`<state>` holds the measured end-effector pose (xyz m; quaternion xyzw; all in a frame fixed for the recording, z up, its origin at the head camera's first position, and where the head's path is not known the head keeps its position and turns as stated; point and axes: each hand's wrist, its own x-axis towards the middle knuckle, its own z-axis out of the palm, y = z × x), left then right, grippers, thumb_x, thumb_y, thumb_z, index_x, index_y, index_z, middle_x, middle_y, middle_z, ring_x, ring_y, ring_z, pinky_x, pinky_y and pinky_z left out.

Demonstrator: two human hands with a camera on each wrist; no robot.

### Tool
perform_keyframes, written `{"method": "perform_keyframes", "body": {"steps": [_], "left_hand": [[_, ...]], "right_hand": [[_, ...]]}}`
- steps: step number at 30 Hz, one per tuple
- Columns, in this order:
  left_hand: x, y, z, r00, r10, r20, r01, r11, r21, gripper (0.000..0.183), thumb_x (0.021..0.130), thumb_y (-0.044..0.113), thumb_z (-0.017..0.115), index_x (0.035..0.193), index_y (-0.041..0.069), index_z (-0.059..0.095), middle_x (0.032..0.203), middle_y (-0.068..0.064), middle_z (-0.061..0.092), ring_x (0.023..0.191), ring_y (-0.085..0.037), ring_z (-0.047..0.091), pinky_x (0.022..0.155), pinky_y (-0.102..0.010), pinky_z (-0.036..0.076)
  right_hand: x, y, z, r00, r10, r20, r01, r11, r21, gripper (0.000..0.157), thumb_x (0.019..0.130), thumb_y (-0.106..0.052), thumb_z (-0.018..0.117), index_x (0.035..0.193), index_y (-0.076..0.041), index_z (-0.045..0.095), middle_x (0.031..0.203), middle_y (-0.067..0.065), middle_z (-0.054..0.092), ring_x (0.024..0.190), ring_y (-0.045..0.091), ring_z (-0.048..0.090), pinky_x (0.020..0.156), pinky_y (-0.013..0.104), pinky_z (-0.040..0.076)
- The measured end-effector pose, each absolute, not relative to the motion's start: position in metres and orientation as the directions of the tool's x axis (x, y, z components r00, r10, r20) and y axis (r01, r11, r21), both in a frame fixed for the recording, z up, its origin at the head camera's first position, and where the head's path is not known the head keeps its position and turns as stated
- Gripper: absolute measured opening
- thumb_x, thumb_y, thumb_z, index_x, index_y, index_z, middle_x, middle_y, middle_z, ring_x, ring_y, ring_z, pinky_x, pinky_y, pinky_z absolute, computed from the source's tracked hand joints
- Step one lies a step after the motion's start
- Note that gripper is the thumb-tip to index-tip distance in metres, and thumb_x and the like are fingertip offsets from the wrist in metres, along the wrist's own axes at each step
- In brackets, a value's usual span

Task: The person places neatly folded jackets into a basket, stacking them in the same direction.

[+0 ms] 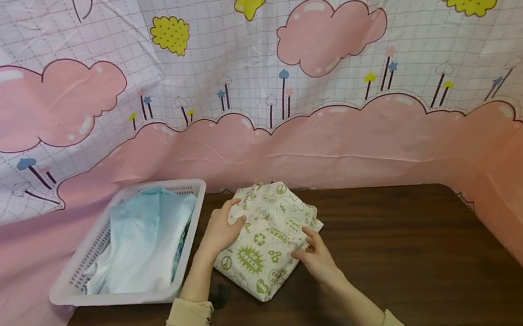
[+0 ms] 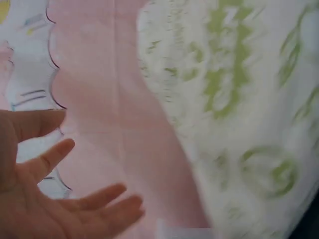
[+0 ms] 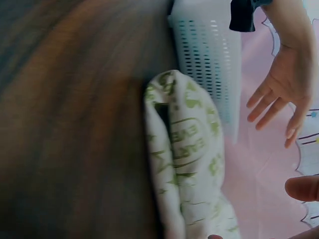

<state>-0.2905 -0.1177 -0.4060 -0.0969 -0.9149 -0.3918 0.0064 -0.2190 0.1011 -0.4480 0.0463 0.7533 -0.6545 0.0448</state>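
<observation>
A folded white cloth with green print (image 1: 257, 240) lies on the dark wooden table, its pointed corner toward me. My left hand (image 1: 223, 231) hovers over the cloth's left side, thumb and fingers spread. In the left wrist view, that hand (image 2: 35, 204) holds nothing, its fingers apart. Near the cloth's right edge is my right hand (image 1: 320, 260), its fingers loosely bent and spread with nothing gripped. The right wrist view shows the cloth's layered, rounded edge (image 3: 197, 144) from the side, with only fingertips (image 3: 304, 189) of the right hand visible.
A white plastic basket (image 1: 111, 299) stands left of the cloth, holding folded light-blue and white fabric (image 1: 148, 244). Behind the table (image 1: 401, 244) hangs a pink and white curtain (image 1: 339, 147) with printed clouds, which also runs along both sides.
</observation>
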Motion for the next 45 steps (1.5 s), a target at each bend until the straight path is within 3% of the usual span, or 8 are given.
{"method": "perform_keyframes", "body": {"steps": [6, 11, 18, 25, 31, 33, 39, 45], "left_hand": [[-0.299, -0.110, -0.438, -0.996, 0.027, 0.089, 0.078, 0.761, 0.644, 0.051, 0.091, 0.033, 0.053, 0.139, 0.023, 0.038, 0.133, -0.028, 0.034, 0.120, -0.047, 0.034, 0.086, -0.065, 0.033], [-0.313, -0.115, -0.456, -0.999, -0.015, 0.042, 0.013, 0.789, 0.614, 0.055, 0.090, 0.040, 0.053, 0.140, 0.025, 0.036, 0.131, -0.031, 0.035, 0.115, -0.049, 0.036, 0.088, -0.063, 0.032], [-0.332, -0.123, -0.472, -1.000, -0.010, -0.016, -0.018, 0.790, 0.613, 0.061, 0.088, 0.048, 0.053, 0.142, 0.028, 0.030, 0.135, -0.032, 0.031, 0.123, -0.055, 0.025, 0.094, -0.074, 0.013], [-0.343, -0.131, -0.487, -0.998, -0.003, -0.059, -0.038, 0.801, 0.598, 0.068, 0.084, 0.059, 0.050, 0.143, 0.032, 0.027, 0.135, -0.032, 0.032, 0.120, -0.055, 0.029, 0.089, -0.074, 0.022], [-0.354, -0.137, -0.495, -0.992, 0.034, -0.121, -0.047, 0.794, 0.605, 0.070, 0.082, 0.066, 0.047, 0.142, 0.038, 0.026, 0.143, -0.030, 0.023, 0.127, -0.058, 0.017, 0.090, -0.077, 0.014], [-0.356, -0.137, -0.496, -0.991, 0.047, -0.123, -0.038, 0.794, 0.606, 0.069, 0.081, 0.067, 0.046, 0.141, 0.038, 0.028, 0.144, -0.029, 0.023, 0.128, -0.057, 0.015, 0.091, -0.077, 0.012], [-0.359, -0.138, -0.500, -0.991, 0.094, -0.092, 0.020, 0.801, 0.599, 0.065, 0.082, 0.067, 0.046, 0.138, 0.038, 0.034, 0.142, -0.024, 0.029, 0.125, -0.053, 0.025, 0.090, -0.074, 0.021], [-0.356, -0.137, -0.503, -0.985, 0.141, -0.101, 0.033, 0.726, 0.687, 0.063, 0.081, 0.066, 0.049, 0.135, 0.035, 0.038, 0.144, -0.013, 0.033, 0.129, -0.045, 0.029, 0.095, -0.065, 0.028]], "right_hand": [[-0.217, 0.105, -0.466, -0.979, -0.023, -0.202, 0.200, 0.051, -0.978, 0.071, 0.084, -0.011, 0.057, 0.143, -0.007, 0.018, 0.134, 0.032, 0.027, 0.117, 0.041, 0.041, 0.095, 0.056, 0.037], [-0.217, 0.106, -0.476, -0.966, -0.062, -0.252, 0.254, -0.022, -0.967, 0.074, 0.084, -0.011, 0.056, 0.145, -0.008, 0.013, 0.138, 0.035, 0.018, 0.119, 0.050, 0.034, 0.092, 0.056, 0.039], [-0.222, 0.104, -0.484, -0.963, -0.060, -0.262, 0.265, -0.065, -0.962, 0.076, 0.084, -0.010, 0.056, 0.145, -0.012, 0.012, 0.138, 0.034, 0.023, 0.120, 0.053, 0.032, 0.088, 0.052, 0.044], [-0.225, 0.097, -0.486, -0.964, -0.055, -0.258, 0.263, -0.104, -0.959, 0.076, 0.083, -0.010, 0.059, 0.146, -0.015, 0.015, 0.141, 0.032, 0.018, 0.120, 0.053, 0.032, 0.087, 0.052, 0.045], [-0.232, 0.091, -0.489, -0.963, -0.071, -0.260, 0.267, -0.119, -0.956, 0.075, 0.084, -0.015, 0.060, 0.145, -0.014, 0.017, 0.149, 0.022, -0.002, 0.120, 0.049, 0.037, 0.091, 0.055, 0.040], [-0.236, 0.088, -0.491, -0.962, -0.060, -0.268, 0.273, -0.098, -0.957, 0.077, 0.083, -0.016, 0.062, 0.145, -0.014, 0.017, 0.149, 0.022, -0.002, 0.120, 0.047, 0.038, 0.091, 0.056, 0.039], [-0.248, 0.084, -0.498, -0.966, -0.055, -0.252, 0.254, -0.044, -0.966, 0.087, 0.080, -0.021, 0.068, 0.147, -0.015, 0.013, 0.150, 0.020, 0.002, 0.126, 0.046, 0.029, 0.086, 0.060, 0.041], [-0.257, 0.085, -0.502, -0.966, -0.068, -0.250, 0.251, -0.009, -0.968, 0.090, 0.079, -0.024, 0.070, 0.147, -0.020, 0.011, 0.149, 0.022, 0.004, 0.117, 0.041, 0.038, 0.081, 0.056, 0.044]]}}
